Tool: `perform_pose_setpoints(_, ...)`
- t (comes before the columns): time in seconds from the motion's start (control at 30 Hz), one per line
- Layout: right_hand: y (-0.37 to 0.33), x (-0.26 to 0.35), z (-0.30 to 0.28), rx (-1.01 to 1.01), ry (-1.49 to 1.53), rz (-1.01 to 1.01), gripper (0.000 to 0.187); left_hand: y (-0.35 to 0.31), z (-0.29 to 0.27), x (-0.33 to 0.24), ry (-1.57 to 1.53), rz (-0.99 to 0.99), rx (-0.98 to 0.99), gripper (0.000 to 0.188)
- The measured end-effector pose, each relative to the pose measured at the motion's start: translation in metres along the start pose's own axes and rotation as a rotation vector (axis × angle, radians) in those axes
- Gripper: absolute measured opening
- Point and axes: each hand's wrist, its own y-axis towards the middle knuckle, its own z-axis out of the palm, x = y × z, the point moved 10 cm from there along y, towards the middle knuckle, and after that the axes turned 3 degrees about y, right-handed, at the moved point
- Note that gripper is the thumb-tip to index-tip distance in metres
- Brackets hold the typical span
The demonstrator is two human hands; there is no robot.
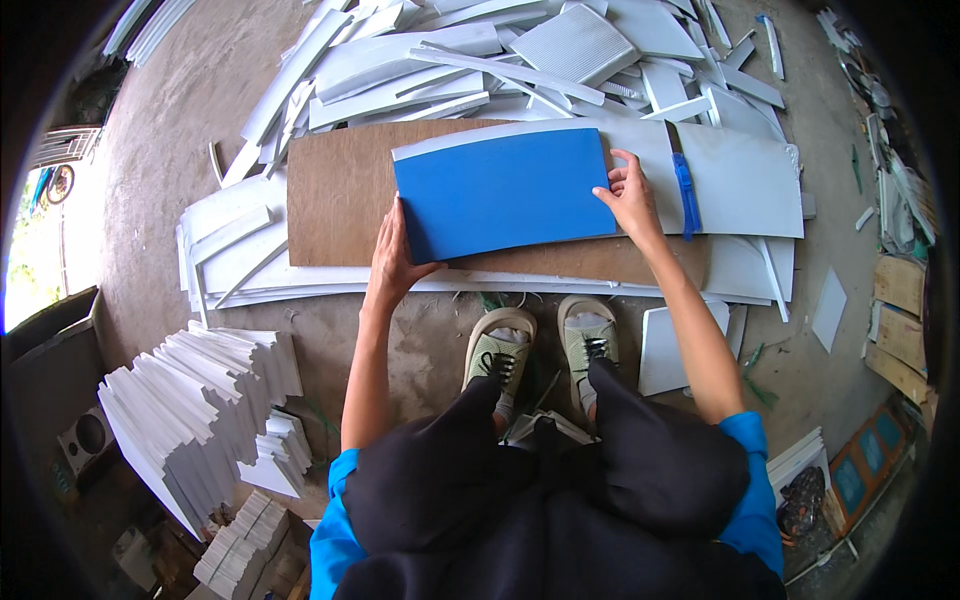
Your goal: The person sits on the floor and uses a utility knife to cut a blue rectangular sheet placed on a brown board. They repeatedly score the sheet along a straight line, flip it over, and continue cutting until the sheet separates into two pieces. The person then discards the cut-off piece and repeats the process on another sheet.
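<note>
A rectangular blue panel with a pale strip along its far edge lies over a brown wooden board. My left hand grips the panel's left side, fingers along the edge and thumb at its near left corner. At the right edge, my right hand has its thumb on the blue face and its fingers bent beside the edge. Just right of that hand, a blue-handled tool that looks like a utility knife rests on a white panel.
A heap of white offcuts spreads beyond the board. Stacked white pieces stand at the left, with a smaller bundle nearer me. My shoes are close to the board's near edge. Wooden blocks lie at the far right.
</note>
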Motion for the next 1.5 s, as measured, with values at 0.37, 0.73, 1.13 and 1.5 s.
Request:
perform_pose_setpoints(0.37, 0.000, 0.001, 0.000, 0.028, 0.041, -0.018, 0.065, 0.002, -0.002, 0.001, -0.012, -0.037, -0.048, 0.110)
perform_pose_setpoints(0.73, -0.003, -0.001, -0.001, 0.056, 0.079, -0.044, 0.066, -0.001, 0.003, -0.002, -0.002, -0.037, -0.038, 0.109)
perform_pose_setpoints(1.13, -0.004, 0.003, -0.002, 0.041, 0.074, -0.061, 0.063, -0.003, 0.002, -0.003, 0.000, -0.022, -0.070, 0.106)
perform_pose_setpoints(1.5, 0.005, -0.006, 0.010, 0.101, 0.157, -0.047, 0.066, -0.009, -0.008, 0.000, 0.059, -0.086, -0.098, 0.104)
